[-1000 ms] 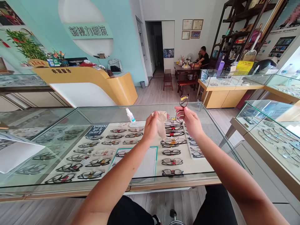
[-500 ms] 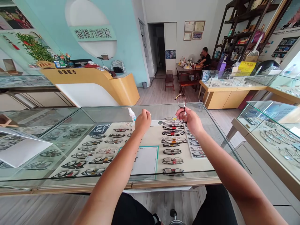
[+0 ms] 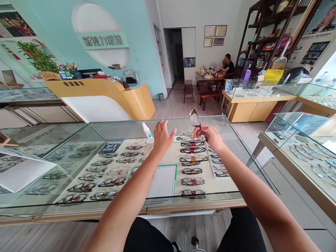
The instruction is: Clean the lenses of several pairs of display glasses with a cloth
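My right hand pinches a pair of dark-framed eyeglasses, held up above the glass display case. One lens stands clear above the fingers; the hand partly covers the rest of the frame. To its left, my left hand has its fingers spread and holds nothing. A small white spray bottle with a blue label stands on the glass just left of that hand. Under the glass, rows of eyeglasses lie below my hands, beside a white sheet with a green border partly hidden by my left forearm.
A white folded panel stands on the case at the left. More glass cases flank me on the right. Beyond are a wooden counter, a red bench and a person seated at a table.
My left hand has gone from closed to spread fingers. My right hand has turned the eyeglasses and shifted them slightly left and lower. The camera view has moved a little.
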Available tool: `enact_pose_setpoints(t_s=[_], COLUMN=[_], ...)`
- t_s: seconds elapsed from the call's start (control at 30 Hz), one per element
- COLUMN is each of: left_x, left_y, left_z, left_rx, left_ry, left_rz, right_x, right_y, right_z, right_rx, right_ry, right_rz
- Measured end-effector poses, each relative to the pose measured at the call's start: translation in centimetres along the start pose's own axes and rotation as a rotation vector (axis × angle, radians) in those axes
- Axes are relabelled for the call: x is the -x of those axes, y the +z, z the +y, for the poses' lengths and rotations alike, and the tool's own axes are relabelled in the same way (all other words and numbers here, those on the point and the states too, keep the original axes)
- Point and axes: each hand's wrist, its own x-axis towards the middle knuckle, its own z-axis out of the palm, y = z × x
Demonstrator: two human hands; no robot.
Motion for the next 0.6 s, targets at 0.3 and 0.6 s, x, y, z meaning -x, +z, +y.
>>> enact_pose_setpoints(t_s=[0.3,0.6], left_x=[1.5,1.6], left_y=[-2.2,-2.6], left_z=[4.1,4.6], left_rx=[0.264,0.276], left_ry=[0.530,0.511], left_rz=[0.273,0.269], right_x=[0.3,0.4], right_y=[0.4,0.1], right_z=[-0.1,0.0], right_rx=[0.123,0.154], right_ry=[0.060,0.054], right_rz=[-0.183,-0.245])
